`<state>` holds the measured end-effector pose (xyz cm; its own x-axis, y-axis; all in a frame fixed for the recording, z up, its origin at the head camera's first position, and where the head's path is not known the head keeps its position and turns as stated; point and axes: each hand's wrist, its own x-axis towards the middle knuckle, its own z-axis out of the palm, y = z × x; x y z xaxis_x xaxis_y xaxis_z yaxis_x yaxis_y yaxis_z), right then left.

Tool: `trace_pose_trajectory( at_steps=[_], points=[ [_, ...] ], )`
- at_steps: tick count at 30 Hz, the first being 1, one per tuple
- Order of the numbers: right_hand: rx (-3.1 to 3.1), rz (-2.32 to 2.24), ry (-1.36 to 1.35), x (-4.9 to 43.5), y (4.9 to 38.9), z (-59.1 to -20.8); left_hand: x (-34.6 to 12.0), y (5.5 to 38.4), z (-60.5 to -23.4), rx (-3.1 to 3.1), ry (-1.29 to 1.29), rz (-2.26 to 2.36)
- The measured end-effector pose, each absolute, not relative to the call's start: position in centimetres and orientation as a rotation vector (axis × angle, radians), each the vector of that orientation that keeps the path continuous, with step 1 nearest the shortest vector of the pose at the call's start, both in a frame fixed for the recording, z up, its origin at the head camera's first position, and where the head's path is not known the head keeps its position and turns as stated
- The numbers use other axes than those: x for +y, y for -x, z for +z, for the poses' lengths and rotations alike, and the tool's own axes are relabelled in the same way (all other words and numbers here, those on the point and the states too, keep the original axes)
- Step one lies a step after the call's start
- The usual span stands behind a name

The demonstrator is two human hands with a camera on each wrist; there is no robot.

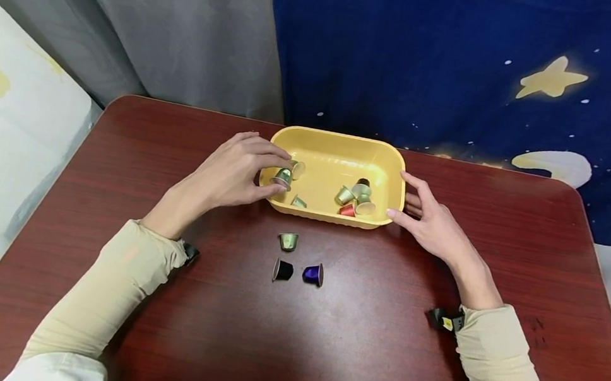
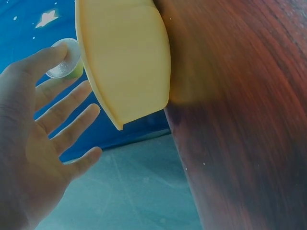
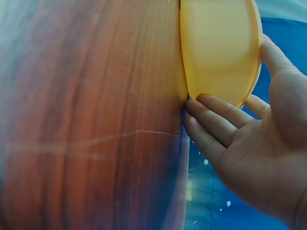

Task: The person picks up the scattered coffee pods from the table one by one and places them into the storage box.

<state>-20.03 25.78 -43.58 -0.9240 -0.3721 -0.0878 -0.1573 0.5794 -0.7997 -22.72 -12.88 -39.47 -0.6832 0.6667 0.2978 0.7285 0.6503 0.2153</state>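
My left hand (image 1: 239,170) is over the left end of a yellow tub (image 1: 331,218). Its thumb and index finger pinch a green coffee capsule (image 1: 282,178), whose pale lid (image 2: 67,60) shows under the thumb in the left wrist view. The other fingers are spread. At the tub's right end, my right hand (image 1: 431,225) touches the rim with thumb and index finger; the remaining fingers lie fairly straight against the outer wall (image 3: 218,52). Inside the tub are several capsules, among them a red one (image 1: 347,209) and a black one (image 1: 363,183).
Three capsules lie on the dark red wooden table (image 1: 366,350) in front of the tub: a green one (image 1: 288,242), a black one (image 1: 283,270) and a purple one (image 1: 313,274). Behind the table hang a grey curtain (image 1: 205,26) and a blue one (image 1: 402,56).
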Motion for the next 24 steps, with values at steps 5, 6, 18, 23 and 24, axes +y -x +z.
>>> trace_pose_trajectory(
  at_steps=[5,6,18,23,24],
  points=[
    [2.557,-1.247,0.414,25.8,20.0,-43.6,-12.7,23.0,-39.6,-2.660,1.157,-0.487],
    [2.554,-1.246,0.409,25.8,20.0,-43.6,-12.6,23.0,-39.7,-2.657,1.163,-0.488],
    [2.555,-1.258,0.422,25.8,20.0,-43.7,-11.5,23.6,-40.2,-2.661,1.204,-0.459],
    [2.569,-1.253,0.405,25.9,20.0,-43.8,-11.3,23.8,-40.3,-2.681,1.193,-0.448],
    [2.571,-1.257,0.399,25.9,20.0,-43.8,-11.3,23.8,-40.2,-2.685,1.193,-0.445]
  ],
)
